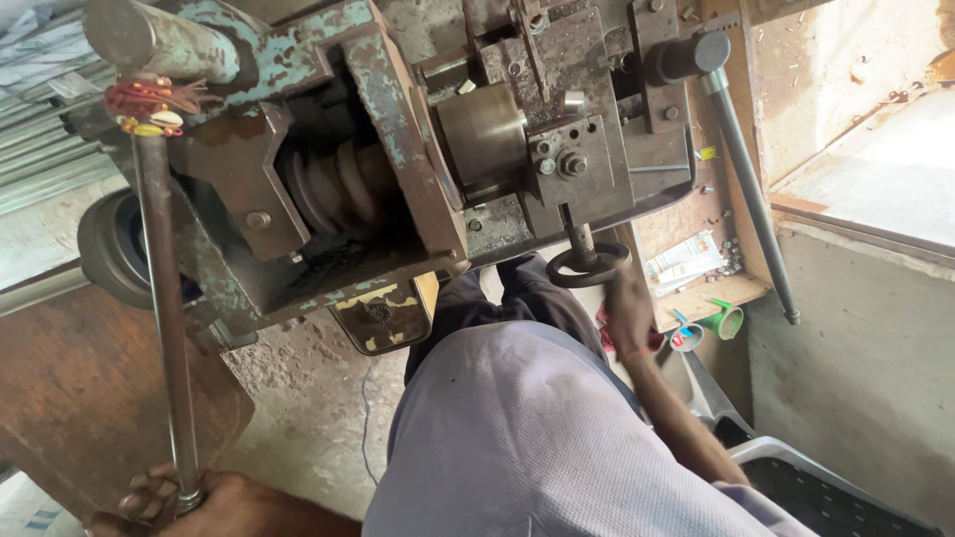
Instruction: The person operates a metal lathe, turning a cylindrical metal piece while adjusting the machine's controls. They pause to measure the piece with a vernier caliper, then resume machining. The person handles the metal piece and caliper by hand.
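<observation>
I have two controls in hand on the old machine point(398, 149), a heavy iron body with flaking blue-green paint.

1. Long steel lever point(164, 318). It hangs from the machine's upper left corner, past a red thread tassel point(149, 99), down to the lower left of view. My left hand point(184, 497) holds its lower end, fingers point(139, 492) curled shut around the rod.
2. Small black handwheel point(587, 265). It sits on a short threaded stem below the square tool block point(572, 159), just right of the brass-coloured cylinder point(482, 134). My right hand point(629, 313) reaches up to its rim. The fingers appear closed on the rim, but the grip itself is partly hidden.

To work this well, I judge that the lever should be kept steady with a firm, full-hand grip while the handwheel is turned in small, even amounts. Sleeve and knee point(527, 288) should stay clear of the coiled spring point(333, 189) in the open housing.

Beside the machine, a wooden shelf point(711, 293) carries papers, and a green cup point(726, 320) lies just below it.
</observation>
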